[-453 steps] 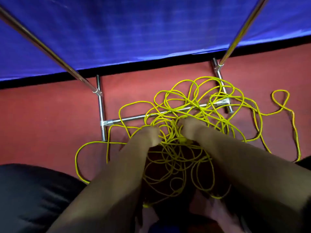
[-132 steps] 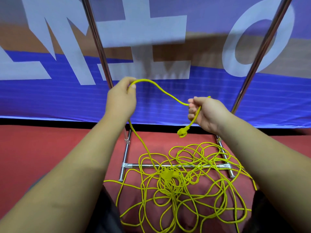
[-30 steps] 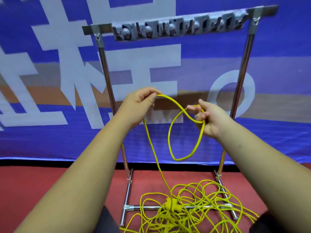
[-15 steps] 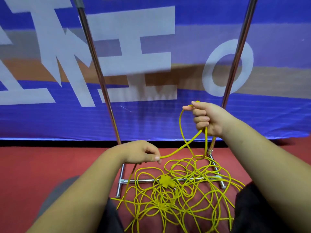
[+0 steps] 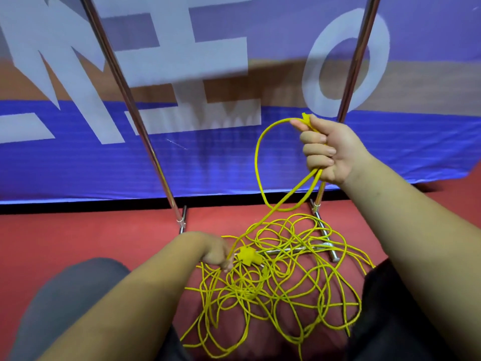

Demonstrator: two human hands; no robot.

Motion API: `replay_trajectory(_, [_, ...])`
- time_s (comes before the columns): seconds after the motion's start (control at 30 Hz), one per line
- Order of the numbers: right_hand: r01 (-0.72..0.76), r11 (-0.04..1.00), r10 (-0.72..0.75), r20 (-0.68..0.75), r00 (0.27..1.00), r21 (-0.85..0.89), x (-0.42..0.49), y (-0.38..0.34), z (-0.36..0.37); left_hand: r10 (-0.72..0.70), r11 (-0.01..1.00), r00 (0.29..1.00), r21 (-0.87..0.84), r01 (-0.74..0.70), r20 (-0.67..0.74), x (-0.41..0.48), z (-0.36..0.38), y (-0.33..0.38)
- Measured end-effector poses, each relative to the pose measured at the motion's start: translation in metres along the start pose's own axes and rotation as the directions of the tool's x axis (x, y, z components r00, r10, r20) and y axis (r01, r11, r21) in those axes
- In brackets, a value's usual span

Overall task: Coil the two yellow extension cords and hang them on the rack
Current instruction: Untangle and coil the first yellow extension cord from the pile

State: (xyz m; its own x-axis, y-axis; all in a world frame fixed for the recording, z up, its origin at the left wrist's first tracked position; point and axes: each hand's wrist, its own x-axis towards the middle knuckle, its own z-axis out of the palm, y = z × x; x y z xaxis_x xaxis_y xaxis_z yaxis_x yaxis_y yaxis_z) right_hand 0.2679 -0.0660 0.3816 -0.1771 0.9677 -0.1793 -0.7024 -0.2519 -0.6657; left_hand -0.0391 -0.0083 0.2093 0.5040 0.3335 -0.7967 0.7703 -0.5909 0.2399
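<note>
A tangled heap of yellow extension cord (image 5: 281, 290) lies on the red floor over the rack's base bar, with a yellow plug (image 5: 247, 256) near its top. My right hand (image 5: 328, 149) is raised and grips one loop of cord (image 5: 260, 175) that hangs below its fist. A taut strand runs from that loop down to my left hand (image 5: 217, 252), which is low by the heap and grips the strand. The metal rack (image 5: 145, 136) stands behind the heap; its two poles rise out of the frame and its top bar is out of view.
A blue banner (image 5: 234, 157) with large white letters hangs close behind the rack. The rack's base bar (image 5: 291, 250) and feet lie under the cords. My knees, in dark clothing, frame the heap at bottom left (image 5: 70, 303) and bottom right (image 5: 390, 321).
My left hand dropped from chest height to the heap and slid down the strand. My right hand kept the loop and stayed raised. The view tilted down, so the top bar left the frame.
</note>
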Motion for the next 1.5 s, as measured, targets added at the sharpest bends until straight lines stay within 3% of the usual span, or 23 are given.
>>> replay_trajectory(0.13, [-0.004,0.994,-0.006,0.092,0.996,0.110,-0.006,-0.017,-0.017,-0.040,0.997,0.992,0.072,0.032,0.118,0.006,0.015,-0.008])
replay_trajectory(0.2, [-0.014,0.996,0.010,0.049,0.999,0.084,-0.009,-0.020,-0.023,-0.057,0.998,0.998,-0.019,0.058,0.024,0.008,0.012,-0.017])
replay_trajectory(0.27, [-0.042,0.998,0.041,0.020,0.999,0.038,-0.010,-0.020,-0.024,-0.123,0.992,0.970,-0.035,0.118,-0.209,0.009,-0.002,-0.027])
replay_trajectory(0.33, [-0.081,0.995,0.080,-0.030,0.996,-0.057,-0.009,-0.017,-0.020,-0.165,0.985,0.871,-0.114,0.127,-0.463,0.006,-0.022,-0.033])
replay_trajectory(0.4, [-0.133,0.974,0.113,-0.114,0.987,-0.181,-0.004,-0.009,-0.014,-0.216,0.959,0.736,-0.280,0.038,-0.641,-0.002,-0.041,-0.028])
replay_trajectory(0.47, [-0.191,0.942,0.140,-0.196,0.971,-0.277,0.001,0.003,-0.008,-0.291,0.907,0.615,-0.415,-0.066,-0.733,-0.009,-0.059,-0.019])
replay_trajectory(0.53, [-0.234,0.909,0.151,-0.249,0.957,-0.346,0.007,0.017,-0.003,-0.344,0.791,0.580,-0.561,-0.244,-0.738,-0.014,-0.069,-0.009])
replay_trajectory(0.6, [-0.256,0.882,0.148,-0.282,0.948,-0.396,0.013,0.031,0.000,-0.390,0.546,0.616,-0.711,-0.443,-0.684,-0.018,-0.075,0.005])
replay_trajectory(0.67, [-0.263,0.870,0.133,-0.314,0.940,-0.418,0.019,0.043,0.002,-0.421,0.322,0.648,-0.772,-0.548,-0.635,-0.025,-0.082,0.019])
replay_trajectory(0.77, [-0.248,0.871,0.094,-0.353,0.931,-0.423,0.027,0.057,0.004,-0.398,0.106,0.711,-0.799,-0.592,-0.580,-0.039,-0.092,0.036])
replay_trajectory(0.83, [-0.225,0.870,0.049,-0.376,0.925,-0.439,0.033,0.065,0.003,-0.333,0.033,0.741,-0.793,-0.609,-0.583,-0.047,-0.096,0.040])
replay_trajectory(0.93, [-0.204,0.867,-0.004,-0.416,0.909,-0.454,0.039,0.073,0.000,-0.269,0.028,0.751,-0.784,-0.620,-0.603,-0.057,-0.097,0.047])
replay_trajectory(1.1, [-0.221,0.840,-0.010,-0.420,0.907,-0.496,0.044,0.084,-0.001,-0.289,-0.004,0.767,-0.800,-0.600,-0.573,-0.060,-0.088,0.054])
replay_trajectory(1.23, [-0.156,0.804,-0.091,-0.378,0.921,-0.574,0.048,0.092,-0.008,-0.310,0.051,0.789,-0.838,-0.544,-0.531,-0.061,-0.081,0.059])
replay_trajectory(1.37, [-0.231,0.774,-0.019,-0.385,0.923,-0.590,0.051,0.099,-0.013,-0.299,0.115,0.788,-0.840,-0.530,-0.538,-0.060,-0.075,0.063])
replay_trajectory(1.5, [-0.258,0.769,0.049,-0.349,0.936,-0.584,0.049,0.108,-0.011,-0.293,0.073,0.779,-0.826,-0.559,-0.554,-0.054,-0.071,0.063])
